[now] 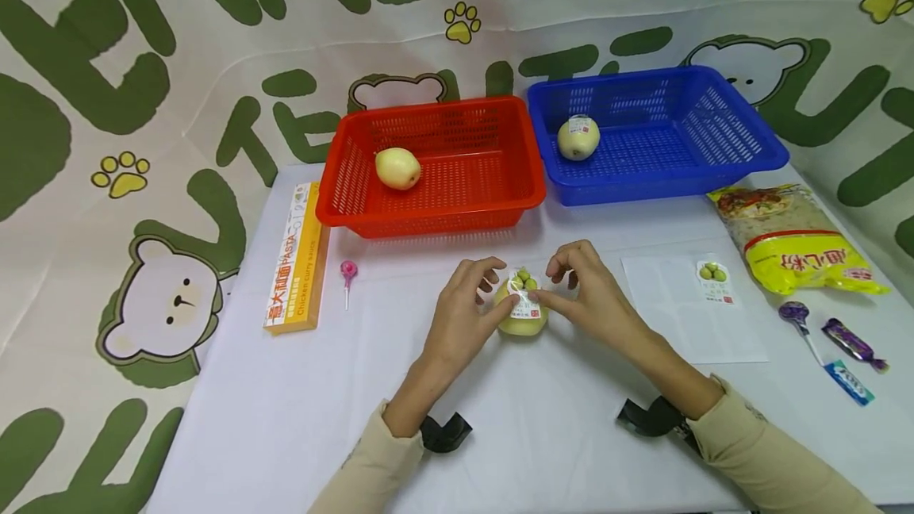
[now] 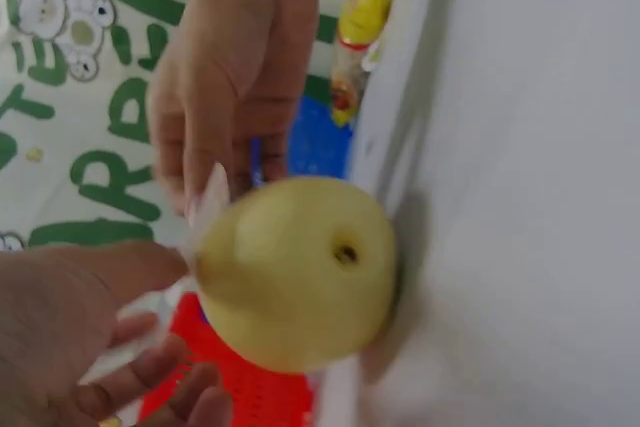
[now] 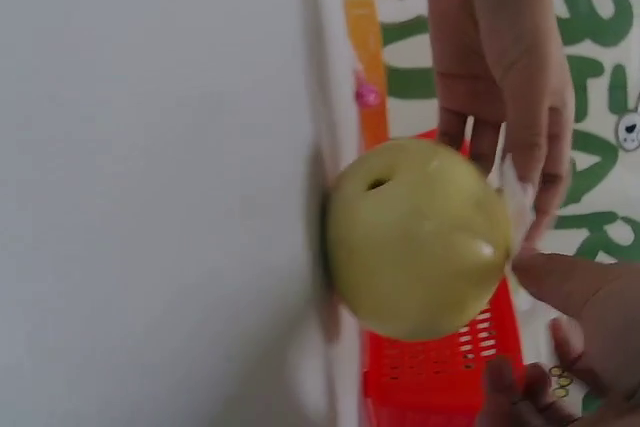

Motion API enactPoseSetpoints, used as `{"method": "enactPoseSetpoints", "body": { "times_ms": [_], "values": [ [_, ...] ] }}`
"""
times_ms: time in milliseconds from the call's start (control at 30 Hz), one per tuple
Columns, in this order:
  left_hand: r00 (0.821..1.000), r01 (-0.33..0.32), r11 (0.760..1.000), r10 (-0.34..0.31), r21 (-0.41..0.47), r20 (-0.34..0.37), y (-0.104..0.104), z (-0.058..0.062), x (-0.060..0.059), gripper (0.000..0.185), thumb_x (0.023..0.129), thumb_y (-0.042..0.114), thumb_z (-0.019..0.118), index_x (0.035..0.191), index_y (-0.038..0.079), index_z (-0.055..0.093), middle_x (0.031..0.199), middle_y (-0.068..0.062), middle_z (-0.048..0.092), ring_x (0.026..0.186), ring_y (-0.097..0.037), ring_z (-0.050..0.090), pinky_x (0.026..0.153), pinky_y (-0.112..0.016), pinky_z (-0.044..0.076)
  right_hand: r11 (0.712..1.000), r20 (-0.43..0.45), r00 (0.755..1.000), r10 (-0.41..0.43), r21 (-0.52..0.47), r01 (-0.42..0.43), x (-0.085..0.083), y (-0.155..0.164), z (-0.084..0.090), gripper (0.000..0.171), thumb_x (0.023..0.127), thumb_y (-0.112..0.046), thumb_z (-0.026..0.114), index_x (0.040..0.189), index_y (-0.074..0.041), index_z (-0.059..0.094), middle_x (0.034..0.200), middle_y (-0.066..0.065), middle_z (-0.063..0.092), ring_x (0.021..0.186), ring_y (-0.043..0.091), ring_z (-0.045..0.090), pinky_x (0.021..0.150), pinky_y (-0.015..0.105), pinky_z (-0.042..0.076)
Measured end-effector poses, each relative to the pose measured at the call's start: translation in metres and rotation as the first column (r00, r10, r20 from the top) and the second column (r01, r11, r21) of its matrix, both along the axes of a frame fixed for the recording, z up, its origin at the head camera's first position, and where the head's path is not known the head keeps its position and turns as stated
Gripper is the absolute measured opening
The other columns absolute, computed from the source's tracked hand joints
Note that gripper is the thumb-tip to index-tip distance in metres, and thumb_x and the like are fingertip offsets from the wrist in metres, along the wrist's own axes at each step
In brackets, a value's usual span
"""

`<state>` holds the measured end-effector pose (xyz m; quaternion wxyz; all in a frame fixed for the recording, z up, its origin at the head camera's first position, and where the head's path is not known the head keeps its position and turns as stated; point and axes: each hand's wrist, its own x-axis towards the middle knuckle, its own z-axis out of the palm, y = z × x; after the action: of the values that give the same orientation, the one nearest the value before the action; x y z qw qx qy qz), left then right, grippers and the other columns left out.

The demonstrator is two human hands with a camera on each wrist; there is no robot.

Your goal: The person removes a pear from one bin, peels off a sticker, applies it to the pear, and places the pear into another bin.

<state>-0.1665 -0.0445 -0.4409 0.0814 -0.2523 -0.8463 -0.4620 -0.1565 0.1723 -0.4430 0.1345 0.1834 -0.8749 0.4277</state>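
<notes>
A pale yellow pear [image 1: 523, 327] sits on the white table between the two hands. On its upper side lies a clear label [image 1: 526, 308] printed with green fruits; in the left wrist view part of the label [image 2: 211, 205] stands off the skin. My left hand [image 1: 457, 312] presses the label's left side with its thumb, its other fingers loosely bent above the pear. The thumb of my right hand [image 1: 600, 300] presses the right side, its other fingers also bent and off the fruit. The right wrist view shows the pear [image 3: 415, 257] side-on, with a dark hollow at one end.
A red basket [image 1: 435, 222] holding a pear [image 1: 397, 169] and a blue basket [image 1: 657, 186] holding a labelled pear [image 1: 578, 141] stand behind. Left are a pasta box [image 1: 296, 260] and pink lollipop [image 1: 348, 269]; right, a label sheet [image 1: 685, 324], yellow bag [image 1: 793, 240] and several sweets [image 1: 853, 342].
</notes>
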Motion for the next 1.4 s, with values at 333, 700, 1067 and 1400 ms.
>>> {"method": "enactPoseSetpoints", "body": {
  "times_ms": [333,700,1067,1400],
  "values": [
    [0.991,0.124,0.992,-0.123,0.006,-0.048,-0.006,-0.018,0.0,0.028,0.098,0.018,0.066,0.126,0.019,0.068,0.128,0.002,0.055,0.118,-0.011,0.054,0.099,-0.033,0.047,0.979,-0.191,0.962,0.198,-0.003,-0.202,0.004,0.0,-0.018,0.031,0.087,0.003,0.073,0.113,-0.014,0.074,0.134,0.014,0.049,0.118,0.031,0.046,0.091,0.032,0.035],
    [0.983,0.181,0.983,-0.181,0.03,0.013,-0.006,-0.028,-0.002,0.058,0.089,0.022,0.078,0.142,0.013,0.057,0.137,-0.003,0.045,0.12,-0.013,0.05,0.093,-0.027,0.05,0.989,-0.047,0.988,0.148,0.035,-0.146,0.013,-0.001,-0.033,0.074,0.081,-0.019,0.085,0.147,-0.018,0.053,0.146,0.009,0.042,0.13,0.029,0.036,0.101,0.049,0.031],
    [0.981,0.19,0.982,-0.189,-0.012,0.043,-0.001,-0.03,-0.006,0.052,0.097,0.032,0.068,0.146,0.018,0.054,0.139,-0.002,0.043,0.117,-0.017,0.045,0.089,-0.035,0.047,0.989,0.048,0.993,0.108,-0.107,-0.102,0.008,0.001,-0.037,0.046,0.095,-0.013,0.07,0.139,-0.017,0.061,0.144,0.003,0.046,0.137,0.024,0.032,0.107,0.057,0.031],
    [0.976,0.207,0.968,-0.195,-0.139,0.097,-0.01,-0.032,-0.012,0.073,0.09,0.041,0.075,0.154,0.028,0.042,0.143,-0.003,0.041,0.124,-0.02,0.041,0.097,-0.04,0.045,0.971,-0.037,0.993,0.111,0.215,-0.1,0.005,-0.001,-0.041,0.058,0.102,-0.035,0.058,0.155,-0.021,0.04,0.152,0.007,0.038,0.14,0.041,0.025,0.099,0.066,0.021]
  ]
}}
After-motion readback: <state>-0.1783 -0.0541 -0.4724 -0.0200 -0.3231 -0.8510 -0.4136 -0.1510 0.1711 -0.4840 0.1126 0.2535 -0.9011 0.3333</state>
